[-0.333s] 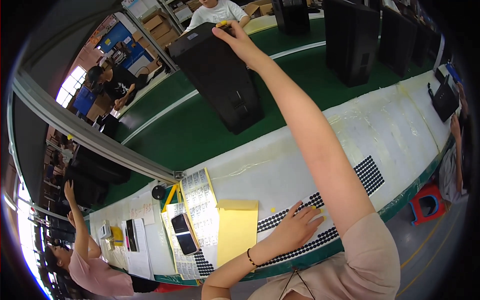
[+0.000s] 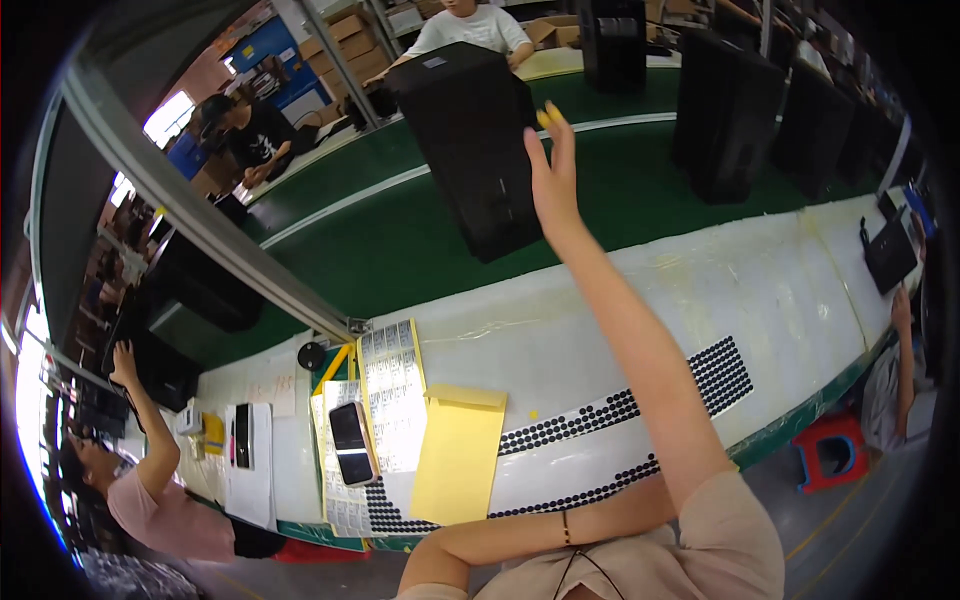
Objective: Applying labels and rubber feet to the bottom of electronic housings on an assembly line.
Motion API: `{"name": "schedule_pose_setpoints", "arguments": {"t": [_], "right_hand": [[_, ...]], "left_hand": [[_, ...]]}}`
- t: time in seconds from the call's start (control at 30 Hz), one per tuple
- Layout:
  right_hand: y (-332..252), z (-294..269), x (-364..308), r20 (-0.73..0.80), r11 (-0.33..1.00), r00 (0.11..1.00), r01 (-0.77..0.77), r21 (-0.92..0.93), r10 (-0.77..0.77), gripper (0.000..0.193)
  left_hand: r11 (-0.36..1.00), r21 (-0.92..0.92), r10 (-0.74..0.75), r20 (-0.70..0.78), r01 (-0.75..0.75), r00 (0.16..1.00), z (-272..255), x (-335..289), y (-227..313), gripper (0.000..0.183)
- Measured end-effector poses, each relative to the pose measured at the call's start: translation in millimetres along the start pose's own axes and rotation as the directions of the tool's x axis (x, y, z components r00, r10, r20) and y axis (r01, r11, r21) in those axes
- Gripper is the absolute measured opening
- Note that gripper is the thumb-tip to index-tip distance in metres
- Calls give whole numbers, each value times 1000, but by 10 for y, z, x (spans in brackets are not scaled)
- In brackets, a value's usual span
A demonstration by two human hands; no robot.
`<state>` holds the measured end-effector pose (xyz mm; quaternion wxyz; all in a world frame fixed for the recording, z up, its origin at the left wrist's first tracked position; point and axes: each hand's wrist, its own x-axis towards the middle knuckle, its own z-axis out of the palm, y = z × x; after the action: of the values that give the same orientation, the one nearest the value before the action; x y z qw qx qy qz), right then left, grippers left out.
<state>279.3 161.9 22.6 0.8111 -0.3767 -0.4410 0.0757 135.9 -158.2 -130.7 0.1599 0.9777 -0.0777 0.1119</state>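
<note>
A tall black cabinet, shaped like a loudspeaker (image 2: 465, 150), stands on the green conveyor belt (image 2: 370, 255) in front of me. My right hand (image 2: 553, 175) is at its right side, fingers stretched upward and apart, with yellow covers on some fingertips. Whether the thumb touches the cabinet's edge I cannot tell. My left forearm, wearing a dark bracelet (image 2: 567, 528), lies across my front. My left hand is hidden behind my right upper arm. Beneath my right arm are sheets of round black stickers (image 2: 715, 375) on the white-covered bench (image 2: 560, 340).
Left of the stickers lie a yellow envelope-like sheet (image 2: 460, 455), a phone (image 2: 355, 445) and printed label sheets (image 2: 390, 370). A metal post (image 2: 220, 230) rises at left. More black cabinets (image 2: 725, 115) stand right. Co-workers sit around; a red stool (image 2: 832, 455) stands at right.
My right hand has come off the cabinet's top and moved down along its right side. My left hand has moved right from the sticker sheets, behind my right arm. The view has shifted slightly.
</note>
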Motion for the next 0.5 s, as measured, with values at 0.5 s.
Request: {"name": "schedule_pose_setpoints", "arguments": {"t": [0.5], "right_hand": [[443, 88, -1983, 281, 929, 888, -329, -168, 365, 26]], "left_hand": [[741, 670, 130, -76, -46, 989, 1886, 545, 481, 40]]}}
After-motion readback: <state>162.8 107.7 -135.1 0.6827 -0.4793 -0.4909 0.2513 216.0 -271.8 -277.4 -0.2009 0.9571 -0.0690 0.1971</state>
